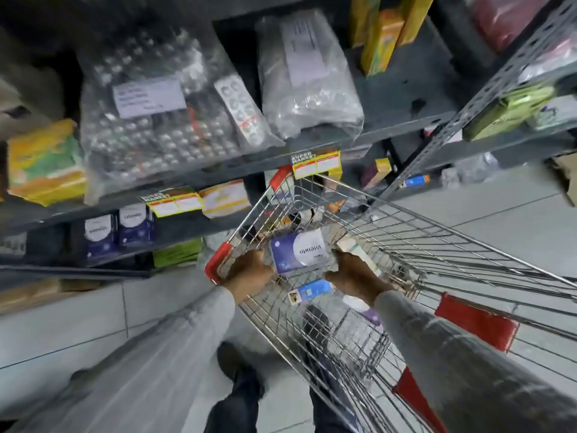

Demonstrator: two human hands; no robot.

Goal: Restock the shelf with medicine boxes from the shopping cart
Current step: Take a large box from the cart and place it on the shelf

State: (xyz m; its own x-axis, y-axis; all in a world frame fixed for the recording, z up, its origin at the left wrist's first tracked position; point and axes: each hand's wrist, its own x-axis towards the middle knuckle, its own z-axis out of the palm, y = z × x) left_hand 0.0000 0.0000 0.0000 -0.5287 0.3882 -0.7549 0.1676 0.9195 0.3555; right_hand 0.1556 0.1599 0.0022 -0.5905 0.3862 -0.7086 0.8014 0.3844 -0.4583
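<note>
A blue and white medicine box (300, 250) is held over the wire shopping cart (406, 239), gripped from both sides. My left hand (251, 271) presses its left end and my right hand (354, 275) its right end. More boxes lie in the cart, among them a small blue one (313, 290) below the held box and a cream one (359, 250) beside my right hand. On the lower shelf (175, 232) to the left stand two matching blue and white boxes (120, 229).
Grey metal shelving fills the top of the view, with clear bags of blister packs (162, 120), a yellow-green box (43, 164) and price tags (317, 164) on the shelf edge. The cart's red corner (218, 260) sits close to the shelf. Tiled floor lies right and below.
</note>
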